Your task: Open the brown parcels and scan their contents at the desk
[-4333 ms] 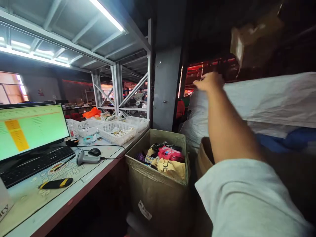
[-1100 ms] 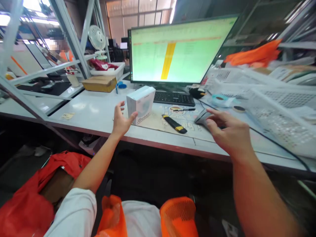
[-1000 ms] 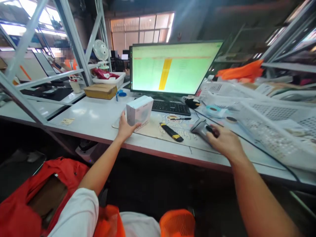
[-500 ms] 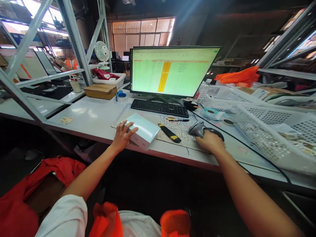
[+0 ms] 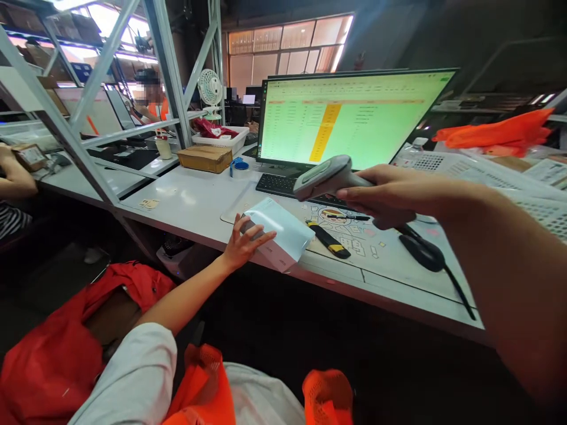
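My left hand (image 5: 245, 243) grips the left end of a pale white box (image 5: 287, 227), fingers over its top edge. The box sits tilted on the desk mat near the front edge. My right hand (image 5: 390, 186) is wrapped around the handle of a grey barcode scanner (image 5: 325, 176), raised above the mat with its head pointing left, above and to the right of the box. A black-and-yellow utility knife (image 5: 330, 241) lies just right of the box, and a pen (image 5: 348, 218) lies behind it.
Behind stand a monitor (image 5: 354, 118) and a keyboard (image 5: 277, 184), partly covered by the scanner. A rounded black object (image 5: 423, 252) with a cable lies at right. White baskets (image 5: 482, 177) fill the right side. A cardboard box (image 5: 204, 159) and blue tape (image 5: 239, 167) are back left.
The scanner has been lifted off the mat in my right hand and swung up and left toward the box. My left hand stays on the box. The view has turned slightly left.
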`<act>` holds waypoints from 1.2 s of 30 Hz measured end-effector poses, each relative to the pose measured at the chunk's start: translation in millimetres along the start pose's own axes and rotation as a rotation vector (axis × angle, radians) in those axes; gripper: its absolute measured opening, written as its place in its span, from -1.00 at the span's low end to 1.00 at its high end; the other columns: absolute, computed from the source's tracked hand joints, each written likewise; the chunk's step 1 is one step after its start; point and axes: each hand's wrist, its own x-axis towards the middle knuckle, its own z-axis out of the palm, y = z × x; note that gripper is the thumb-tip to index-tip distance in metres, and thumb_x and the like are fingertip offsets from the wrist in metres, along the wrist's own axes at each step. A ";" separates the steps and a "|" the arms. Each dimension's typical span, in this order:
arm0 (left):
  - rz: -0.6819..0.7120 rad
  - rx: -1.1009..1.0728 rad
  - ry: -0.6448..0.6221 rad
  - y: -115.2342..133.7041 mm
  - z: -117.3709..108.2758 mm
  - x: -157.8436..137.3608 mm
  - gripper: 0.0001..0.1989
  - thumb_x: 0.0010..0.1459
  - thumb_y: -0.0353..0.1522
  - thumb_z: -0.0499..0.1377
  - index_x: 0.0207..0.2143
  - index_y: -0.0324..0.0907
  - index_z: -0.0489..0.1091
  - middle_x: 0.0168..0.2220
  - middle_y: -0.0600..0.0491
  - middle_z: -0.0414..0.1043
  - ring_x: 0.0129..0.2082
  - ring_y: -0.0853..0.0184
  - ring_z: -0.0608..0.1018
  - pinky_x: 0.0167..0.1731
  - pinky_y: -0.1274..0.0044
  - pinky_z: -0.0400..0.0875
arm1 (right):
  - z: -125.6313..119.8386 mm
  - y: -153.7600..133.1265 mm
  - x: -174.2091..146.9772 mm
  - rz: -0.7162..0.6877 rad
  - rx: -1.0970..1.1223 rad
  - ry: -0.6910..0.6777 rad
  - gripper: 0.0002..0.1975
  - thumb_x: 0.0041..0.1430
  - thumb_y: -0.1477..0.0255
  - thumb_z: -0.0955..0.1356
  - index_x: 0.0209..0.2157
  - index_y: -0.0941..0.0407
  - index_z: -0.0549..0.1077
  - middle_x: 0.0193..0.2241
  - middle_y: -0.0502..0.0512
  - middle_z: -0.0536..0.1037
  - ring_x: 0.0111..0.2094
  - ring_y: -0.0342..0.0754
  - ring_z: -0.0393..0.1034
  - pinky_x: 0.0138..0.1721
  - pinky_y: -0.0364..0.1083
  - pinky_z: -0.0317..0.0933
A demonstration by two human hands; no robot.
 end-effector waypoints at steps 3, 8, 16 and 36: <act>-0.006 0.026 -0.044 -0.8 3.6 -2.0 -0.36 0.25 -0.63 0.16 0.20 0.24 0.47 0.04 0.02 0.38 0.31 0.06 0.22 0.45 -0.03 0.08 | 18.0 -24.8 16.6 0.278 0.092 -0.380 -0.41 0.03 -0.13 0.53 -0.49 0.13 0.42 -0.60 -0.04 0.31 -0.68 -0.22 0.19 -0.73 -0.19 0.16; -0.050 -0.003 -0.093 -2.7 4.3 -7.0 -0.34 0.24 -0.61 0.16 0.22 0.27 0.44 0.04 0.03 0.39 0.29 0.08 0.25 0.45 -0.02 0.04 | 34.4 -26.7 24.6 0.340 0.178 -0.442 -0.42 0.01 -0.12 0.53 -0.47 0.09 0.36 -0.61 -0.05 0.28 -0.70 -0.23 0.09 -0.79 -0.19 0.04; -0.421 -0.260 -0.150 -37.4 -1.9 4.6 -0.29 0.06 -0.55 0.29 0.27 -0.06 0.29 0.13 -0.13 0.33 0.18 0.04 0.39 0.20 0.15 0.38 | 40.2 104.6 -2.3 0.476 -0.350 -0.105 -0.60 0.30 0.07 0.33 -0.22 0.15 0.48 -0.46 0.14 0.53 -0.50 -0.01 0.43 -0.55 -0.11 0.22; -1.098 -0.616 -0.483 -53.4 12.0 21.1 -0.21 0.02 -0.17 0.45 0.22 -0.06 0.16 0.12 -0.10 0.47 0.10 0.07 0.55 0.10 0.25 0.47 | 94.8 196.0 67.6 0.610 -0.585 -0.020 -0.48 0.38 0.31 0.29 0.32 0.11 0.36 0.14 0.36 0.53 0.13 0.23 0.44 0.15 0.10 0.28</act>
